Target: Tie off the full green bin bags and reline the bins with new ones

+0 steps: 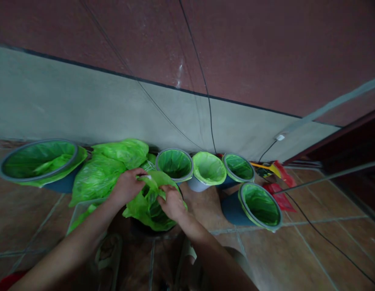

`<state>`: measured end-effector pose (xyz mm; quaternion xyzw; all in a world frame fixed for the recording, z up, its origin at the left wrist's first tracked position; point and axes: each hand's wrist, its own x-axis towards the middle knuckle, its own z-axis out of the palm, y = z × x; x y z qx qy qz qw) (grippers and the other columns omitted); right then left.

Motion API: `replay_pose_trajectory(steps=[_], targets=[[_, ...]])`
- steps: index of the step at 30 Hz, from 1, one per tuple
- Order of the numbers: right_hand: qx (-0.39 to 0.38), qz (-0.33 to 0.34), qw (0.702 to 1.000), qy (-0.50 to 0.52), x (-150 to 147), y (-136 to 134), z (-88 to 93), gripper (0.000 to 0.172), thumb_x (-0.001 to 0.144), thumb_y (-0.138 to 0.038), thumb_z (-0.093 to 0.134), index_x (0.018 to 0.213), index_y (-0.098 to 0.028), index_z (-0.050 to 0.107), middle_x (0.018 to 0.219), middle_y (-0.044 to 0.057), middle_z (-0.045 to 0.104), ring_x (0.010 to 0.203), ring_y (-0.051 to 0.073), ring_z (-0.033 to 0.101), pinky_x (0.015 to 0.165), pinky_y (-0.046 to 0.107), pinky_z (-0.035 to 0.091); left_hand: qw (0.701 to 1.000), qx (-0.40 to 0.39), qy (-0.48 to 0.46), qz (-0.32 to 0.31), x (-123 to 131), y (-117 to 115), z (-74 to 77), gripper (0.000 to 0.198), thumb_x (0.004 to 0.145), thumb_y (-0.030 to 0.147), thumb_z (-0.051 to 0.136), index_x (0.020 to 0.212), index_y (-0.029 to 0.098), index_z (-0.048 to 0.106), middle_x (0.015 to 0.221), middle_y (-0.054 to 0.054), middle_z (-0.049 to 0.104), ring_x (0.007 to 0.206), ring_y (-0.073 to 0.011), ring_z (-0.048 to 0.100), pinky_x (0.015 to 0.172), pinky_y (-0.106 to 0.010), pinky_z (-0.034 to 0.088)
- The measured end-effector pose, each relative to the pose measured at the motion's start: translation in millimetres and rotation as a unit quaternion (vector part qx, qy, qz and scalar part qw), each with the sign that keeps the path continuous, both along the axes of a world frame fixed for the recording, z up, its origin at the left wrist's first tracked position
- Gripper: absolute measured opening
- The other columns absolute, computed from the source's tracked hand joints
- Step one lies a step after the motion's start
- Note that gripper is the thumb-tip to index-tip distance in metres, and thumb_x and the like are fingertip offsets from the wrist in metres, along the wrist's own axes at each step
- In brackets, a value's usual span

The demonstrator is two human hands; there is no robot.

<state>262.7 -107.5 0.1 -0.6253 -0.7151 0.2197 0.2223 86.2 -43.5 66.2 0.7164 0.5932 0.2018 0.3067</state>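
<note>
On the near floor, my left hand (126, 186) and right hand (172, 202) pinch the green bag (147, 206). Both closed on it. Lined bins (175, 163) stand along the far wall.

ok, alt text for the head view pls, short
Both hands, left hand and right hand, grip a crumpled green plastic bag over a dark bin on a tiled floor. Several green-lined bins stand along the wall, with loose green bags at left.
</note>
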Motion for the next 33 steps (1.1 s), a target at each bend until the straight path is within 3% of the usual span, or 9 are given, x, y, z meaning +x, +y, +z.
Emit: replay_pose_trajectory(steps=[5,11,15,19,24,29,33], targets=[[-0.016,-0.041,0.997,0.062,9,6,-4.6,0.015,0.086,-0.019,0.063,0.100,-0.020,0.069,0.102,0.008,0.071,0.096,0.021,0.066,0.088,0.033,0.050,0.997,-0.025,-0.043,-0.060,3,-2,-3.8,0.033,0.067,0.030,0.058,0.096,0.021,0.072,0.088,-0.001,0.077,0.083,-0.0221,0.069,0.078,-0.031,0.052],[0.000,-0.046,0.995,0.093,5,6,-7.6,0.017,0.085,-0.021,0.064,0.102,-0.019,0.068,0.102,0.008,0.070,0.095,0.021,0.065,0.086,0.032,0.049,0.985,-0.085,-0.112,-0.106,3,-8,3.4,0.042,0.065,0.040,0.067,0.102,0.019,0.070,0.081,-0.001,0.073,0.078,-0.0212,0.065,0.073,-0.030,0.049],[0.032,-0.066,0.991,0.110,9,12,-5.2,0.010,0.086,-0.017,0.057,0.086,-0.020,0.066,0.093,0.006,0.069,0.089,0.020,0.064,0.082,0.030,0.047,0.966,-0.130,-0.171,-0.144,1,-10,9.7,0.047,0.070,0.048,0.066,0.107,0.018,0.068,0.080,-0.001,0.071,0.068,-0.0177,0.060,0.064,-0.028,0.046],[0.039,-0.095,0.982,0.159,17,15,2.7,0.012,0.087,-0.019,0.050,0.083,-0.021,0.062,0.079,0.001,0.064,0.070,0.016,0.059,0.067,0.026,0.044,0.964,-0.145,-0.167,-0.145,-7,-8,13.8,0.048,0.076,0.047,0.059,0.114,0.019,0.066,0.079,-0.001,0.070,0.064,-0.0165,0.058,0.061,-0.027,0.044],[0.050,-0.129,0.969,0.203,25,13,15.5,0.015,0.091,-0.029,0.044,0.086,-0.022,0.057,0.065,-0.003,0.052,0.059,0.015,0.050,0.059,0.026,0.036,0.995,-0.036,-0.003,-0.090,-19,0,2.5,0.034,0.075,0.033,0.055,0.102,0.018,0.069,0.083,-0.004,0.071,0.073,-0.0207,0.064,0.071,-0.031,0.049],[0.038,-0.052,0.969,0.240,24,10,22.8,0.017,0.092,-0.035,0.048,0.090,-0.021,0.057,0.064,-0.005,0.050,0.055,0.012,0.046,0.055,0.024,0.033,0.988,0.103,0.099,-0.054,-25,6,-12.3,0.027,0.082,0.026,0.047,0.093,0.019,0.070,0.093,-0.009,0.072,0.087,-0.0241,0.068,0.084,-0.032,0.050],[-0.024,-0.007,0.962,0.270,25,9,22.9,0.026,0.085,-0.041,0.062,0.100,-0.019,0.062,0.057,-0.008,0.046,0.051,0.011,0.042,0.051,0.023,0.029,0.979,0.165,0.123,0.006,-26,7,-10.3,0.028,0.089,0.031,0.045,0.099,0.018,0.068,0.101,-0.010,0.072,0.097,-0.0251,0.068,0.090,-0.031,0.049]])
